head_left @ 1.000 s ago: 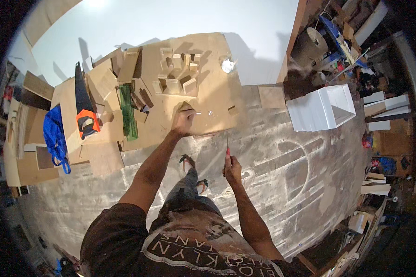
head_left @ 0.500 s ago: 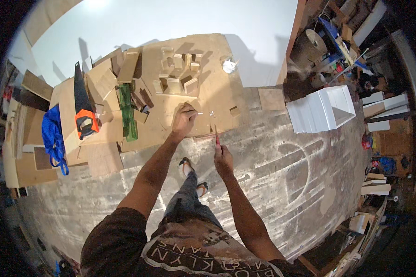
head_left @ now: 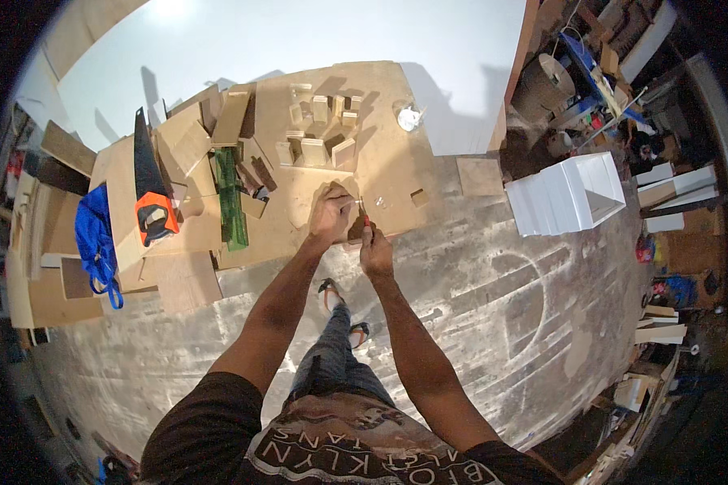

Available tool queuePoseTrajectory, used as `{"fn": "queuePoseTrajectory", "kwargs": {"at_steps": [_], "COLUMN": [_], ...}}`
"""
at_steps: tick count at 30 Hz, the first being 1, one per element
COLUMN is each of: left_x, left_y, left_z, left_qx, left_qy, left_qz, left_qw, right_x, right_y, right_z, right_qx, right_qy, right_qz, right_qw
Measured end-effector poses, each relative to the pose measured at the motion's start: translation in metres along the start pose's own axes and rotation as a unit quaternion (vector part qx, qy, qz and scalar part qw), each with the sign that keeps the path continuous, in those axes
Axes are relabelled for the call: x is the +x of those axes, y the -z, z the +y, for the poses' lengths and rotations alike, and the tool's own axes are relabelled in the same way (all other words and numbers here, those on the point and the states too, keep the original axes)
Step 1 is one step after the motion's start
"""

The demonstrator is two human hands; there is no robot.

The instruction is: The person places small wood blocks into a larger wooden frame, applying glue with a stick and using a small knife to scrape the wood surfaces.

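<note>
so both hands are together at the near edge of the plywood board (head_left: 392, 174), left hand (head_left: 330, 214) pinching what looks like a small white piece (head_left: 357, 202), too tiny to say exactly what. Right hand (head_left: 376, 252) is wrapped around a slim red-handled tool (head_left: 366, 219), thin end pointing away from the body and right by that white bit, can't tell if they're actually touching. Some pale scraps (head_left: 381, 202) lie on the board just right of the tool. Far side of the hands there's a bunch of little wooden blocks (head_left: 315, 151) standing up, with a crumpled white thing (head_left: 410, 120) off to their right. Over on the left you've got a green strip (head_left: 231, 198), then a handsaw (head_left: 147, 162) with an orange and black handle, then a blue bag (head_left: 95, 238). White open box (head_left: 562, 194) is well apart on the right, past the board
</note>
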State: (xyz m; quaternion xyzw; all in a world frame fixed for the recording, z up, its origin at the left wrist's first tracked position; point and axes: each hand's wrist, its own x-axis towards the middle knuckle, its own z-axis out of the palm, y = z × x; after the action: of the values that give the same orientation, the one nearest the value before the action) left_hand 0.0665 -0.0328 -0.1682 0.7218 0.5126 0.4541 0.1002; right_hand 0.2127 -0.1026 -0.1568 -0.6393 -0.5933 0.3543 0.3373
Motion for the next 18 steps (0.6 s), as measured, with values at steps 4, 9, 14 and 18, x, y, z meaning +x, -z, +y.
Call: {"fn": "queuePoseTrajectory", "kwargs": {"at_steps": [4, 9, 14, 18], "left_x": [-0.004, 0.002, 0.0, -0.001], "left_y": [0.005, 0.003, 0.0, -0.001], "left_z": [-0.009, 0.0, -0.009, -0.009], "left_qx": [-0.005, -0.016, -0.011, 0.002], "left_qy": [0.016, 0.0, -0.01, -0.001], "left_qz": [-0.017, -0.02, -0.014, -0.028], "left_qw": [1.0, 1.0, 1.0, 1.0], "right_x": [-0.006, -0.005, -0.004, -0.005], "right_y": [-0.002, -0.003, -0.01, -0.01], "right_z": [-0.01, -0.001, 0.006, 0.004], "right_qx": [-0.002, 0.007, -0.022, -0.026], "right_qy": [-0.023, -0.042, -0.065, -0.057], "right_qz": [-0.017, -0.012, -0.011, -0.003], "right_qw": [1.0, 0.999, 0.998, 0.998]}}
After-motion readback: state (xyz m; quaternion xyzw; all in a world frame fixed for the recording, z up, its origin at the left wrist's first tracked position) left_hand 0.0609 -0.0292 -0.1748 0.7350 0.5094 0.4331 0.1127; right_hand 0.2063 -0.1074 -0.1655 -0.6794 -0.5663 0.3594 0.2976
